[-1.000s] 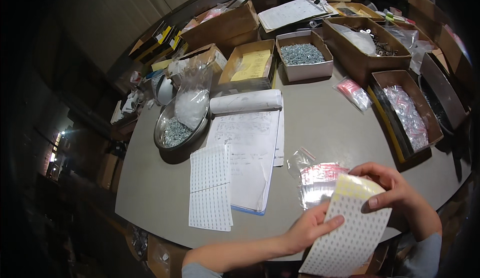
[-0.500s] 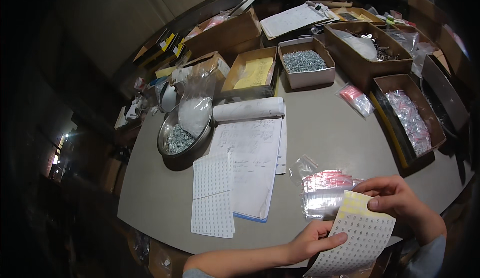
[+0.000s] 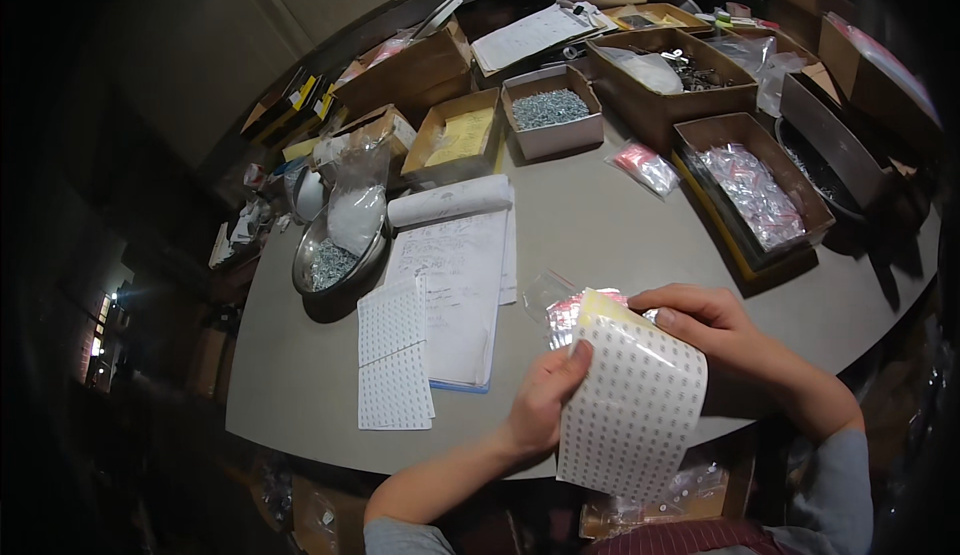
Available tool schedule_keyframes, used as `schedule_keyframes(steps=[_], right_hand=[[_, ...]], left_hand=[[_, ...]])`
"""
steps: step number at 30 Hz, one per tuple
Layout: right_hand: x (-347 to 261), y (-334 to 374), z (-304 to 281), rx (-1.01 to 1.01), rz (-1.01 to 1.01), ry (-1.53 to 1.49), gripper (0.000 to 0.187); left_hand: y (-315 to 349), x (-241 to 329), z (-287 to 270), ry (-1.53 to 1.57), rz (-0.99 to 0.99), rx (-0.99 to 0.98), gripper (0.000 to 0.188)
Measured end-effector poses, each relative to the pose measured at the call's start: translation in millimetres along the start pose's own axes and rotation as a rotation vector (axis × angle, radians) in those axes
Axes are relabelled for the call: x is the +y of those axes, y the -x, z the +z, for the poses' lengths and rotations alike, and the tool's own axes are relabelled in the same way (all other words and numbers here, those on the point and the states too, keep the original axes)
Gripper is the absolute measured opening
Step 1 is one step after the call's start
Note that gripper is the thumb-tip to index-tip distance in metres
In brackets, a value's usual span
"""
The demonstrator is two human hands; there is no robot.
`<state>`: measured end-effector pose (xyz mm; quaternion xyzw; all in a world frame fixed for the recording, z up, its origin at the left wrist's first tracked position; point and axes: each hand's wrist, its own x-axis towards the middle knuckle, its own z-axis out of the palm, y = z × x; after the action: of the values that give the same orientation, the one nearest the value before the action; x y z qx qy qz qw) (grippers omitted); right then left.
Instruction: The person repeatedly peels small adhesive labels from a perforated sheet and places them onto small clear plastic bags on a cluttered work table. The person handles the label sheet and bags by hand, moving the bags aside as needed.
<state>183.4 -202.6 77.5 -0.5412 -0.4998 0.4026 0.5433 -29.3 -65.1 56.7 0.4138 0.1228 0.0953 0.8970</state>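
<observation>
One glossy, curved label sheet (image 3: pixel 635 410), pinched by left hand (image 3: pixel 542 395); right hand (image 3: pixel 712 320): grip unclear.

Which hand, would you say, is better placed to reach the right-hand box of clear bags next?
Probably the right hand: nearer that box, while the left hand holds the sheet by its left edge.

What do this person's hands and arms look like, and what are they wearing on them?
The left hand and right hand are both ungloved, and the forearms are bare, with no watch or bracelet visible. The left sleeve and right sleeve are plain greyish-blue cloth. No cables show on either arm.
</observation>
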Motion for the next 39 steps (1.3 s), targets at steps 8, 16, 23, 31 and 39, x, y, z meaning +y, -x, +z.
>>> schedule_keyframes(steps=[8, 16, 23, 31, 39], right_hand=[[-1, 6, 0, -0.136, 0.040, -0.181, 0.070], [-5, 0, 0, -0.118, 0.290, -0.439, 0.080], [-13, -4, -9, -0.079, 0.316, -0.678, 0.078], [-8, -2, -8, -0.166, 0.356, -0.714, 0.078], [-3, -5, -10, -0.253, 0.300, -0.716, 0.081]], left_hand=[[-12, 1, -7, 0.000, 0.122, -0.019, 0.050], [-12, 3, -10, 0.110, 0.116, 0.034, 0.051], [-48, 45, -81, -1.441, 0.673, 0.686, 0.046], [-61, 49, -107, -1.903, 0.295, 0.774, 0.058], [-86, 95, -100, -1.780, -0.001, 0.737, 0.055]])
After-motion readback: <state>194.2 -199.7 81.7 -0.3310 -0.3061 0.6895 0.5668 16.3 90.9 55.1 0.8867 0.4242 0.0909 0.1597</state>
